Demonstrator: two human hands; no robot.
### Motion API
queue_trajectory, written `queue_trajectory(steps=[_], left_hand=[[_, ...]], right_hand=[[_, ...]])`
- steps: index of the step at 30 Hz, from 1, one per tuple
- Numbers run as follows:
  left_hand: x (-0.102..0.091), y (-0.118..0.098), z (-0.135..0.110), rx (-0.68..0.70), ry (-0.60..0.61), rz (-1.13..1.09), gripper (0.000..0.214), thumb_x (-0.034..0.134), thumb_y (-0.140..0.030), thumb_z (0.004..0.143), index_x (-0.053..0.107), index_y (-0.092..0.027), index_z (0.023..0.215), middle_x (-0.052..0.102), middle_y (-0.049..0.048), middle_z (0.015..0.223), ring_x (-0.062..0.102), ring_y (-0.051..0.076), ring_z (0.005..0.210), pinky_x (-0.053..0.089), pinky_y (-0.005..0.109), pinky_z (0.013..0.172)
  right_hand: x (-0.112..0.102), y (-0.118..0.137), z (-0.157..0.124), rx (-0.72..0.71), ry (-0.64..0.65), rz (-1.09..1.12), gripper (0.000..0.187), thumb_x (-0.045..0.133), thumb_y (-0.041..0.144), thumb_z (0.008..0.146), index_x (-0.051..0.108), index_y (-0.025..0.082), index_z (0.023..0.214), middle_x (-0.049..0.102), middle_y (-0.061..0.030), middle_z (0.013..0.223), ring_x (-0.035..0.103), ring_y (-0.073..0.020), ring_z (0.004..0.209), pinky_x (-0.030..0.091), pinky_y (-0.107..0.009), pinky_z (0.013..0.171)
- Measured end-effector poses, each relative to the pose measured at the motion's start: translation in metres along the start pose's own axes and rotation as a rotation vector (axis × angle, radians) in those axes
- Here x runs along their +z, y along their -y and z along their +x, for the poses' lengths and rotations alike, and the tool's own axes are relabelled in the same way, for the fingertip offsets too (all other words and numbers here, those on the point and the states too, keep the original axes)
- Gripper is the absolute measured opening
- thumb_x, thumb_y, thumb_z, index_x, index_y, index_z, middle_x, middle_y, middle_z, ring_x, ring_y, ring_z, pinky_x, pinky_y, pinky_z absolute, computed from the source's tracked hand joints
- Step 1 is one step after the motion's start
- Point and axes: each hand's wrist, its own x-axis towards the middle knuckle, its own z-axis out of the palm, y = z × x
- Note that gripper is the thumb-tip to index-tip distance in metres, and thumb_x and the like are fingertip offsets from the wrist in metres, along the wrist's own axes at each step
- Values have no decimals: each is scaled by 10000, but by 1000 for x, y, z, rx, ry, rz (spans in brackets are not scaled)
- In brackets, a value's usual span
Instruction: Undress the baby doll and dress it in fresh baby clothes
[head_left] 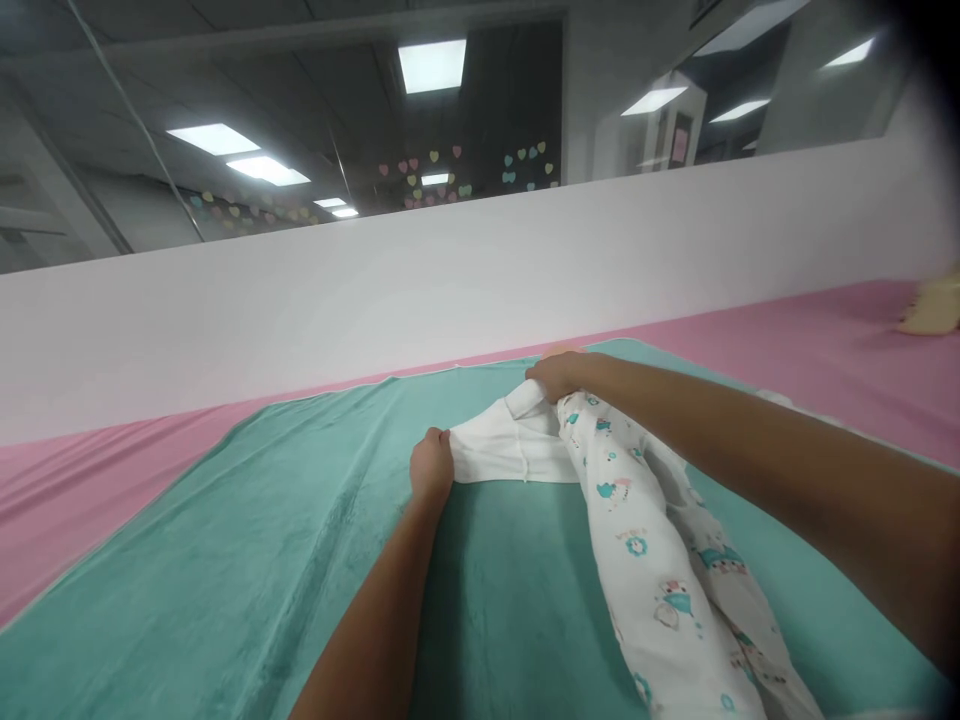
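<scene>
Left grip, right grip on garment, tiny print illegible

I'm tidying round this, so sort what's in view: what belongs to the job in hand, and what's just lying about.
In the job:
White printed garment, gripped by left hand and right hand
Teal blanket, spread beneath

Lying about:
Pink sheet, showing around the blanket
Pale yellow thing, cut off at the right edge

A low white wall is running behind a pink sheet, while dark glass above it is showing bright rectangular ceiling lights and small pastel hearts in clusters.
</scene>
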Motion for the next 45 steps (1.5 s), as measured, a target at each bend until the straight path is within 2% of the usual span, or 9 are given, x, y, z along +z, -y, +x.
queue_trajectory(steps=[6,12,23,26,32,35,40,43,45], left_hand=[[-3,0,0,-56,-38,-38,347,259,-358,915,562,-193,881,670,111,868,613,257,805,390,309,640],[-3,1,1,-102,-36,-68,342,269,-352,906,565,-185,866,668,126,845,617,271,795,394,319,625],[1,3,2,-123,-20,-149,316,304,-371,894,562,-197,843,669,118,863,615,269,810,410,324,641],[2,5,5,-128,-19,-207,271,366,-369,871,572,-203,816,676,100,851,617,251,821,419,307,658],[1,12,11,-164,-60,-351,254,375,-347,856,577,-193,871,678,53,883,622,172,804,449,246,669],[2,14,12,-161,-63,-394,261,386,-354,840,583,-189,889,675,39,873,616,153,787,453,233,669],[0,10,8,-156,-53,-440,260,404,-370,809,588,-196,870,668,19,818,604,148,735,451,231,643],[-4,6,5,-166,-48,-447,255,415,-371,795,588,-194,858,664,18,795,601,154,719,450,234,623],[-7,2,3,-174,-47,-436,247,423,-367,787,588,-193,842,659,19,775,600,162,714,451,241,624]], right_hand=[[-23,-8,-21,63,42,-31,463,674,250,551,596,226,1006,633,-71,941,587,-272,850,429,-365,691],[-26,-28,-16,93,78,28,459,658,278,582,594,264,1036,635,-48,982,613,-250,804,444,-339,647],[-33,-50,-19,-35,40,158,413,613,230,608,571,208,1018,663,-21,1002,620,-220,888,453,-263,686],[-17,-33,-15,-29,4,141,430,626,295,625,561,198,1039,654,-52,1027,610,-250,911,447,-290,699],[22,36,-2,-135,29,138,431,660,370,629,601,231,1033,651,-66,1041,606,-256,909,438,-303,713],[25,45,-5,-187,25,181,424,641,340,662,601,253,1075,638,-46,1105,590,-245,975,435,-302,790],[32,-8,-44,-154,-154,366,403,397,417,864,498,316,1241,505,22,1331,484,-214,1178,383,-303,950],[65,-60,-83,86,-331,528,503,243,504,907,454,277,1303,467,-3,1374,453,-228,1223,359,-334,996],[96,-93,-108,208,-392,458,546,234,504,907,449,216,1318,468,-53,1372,429,-249,1243,320,-365,1026]])
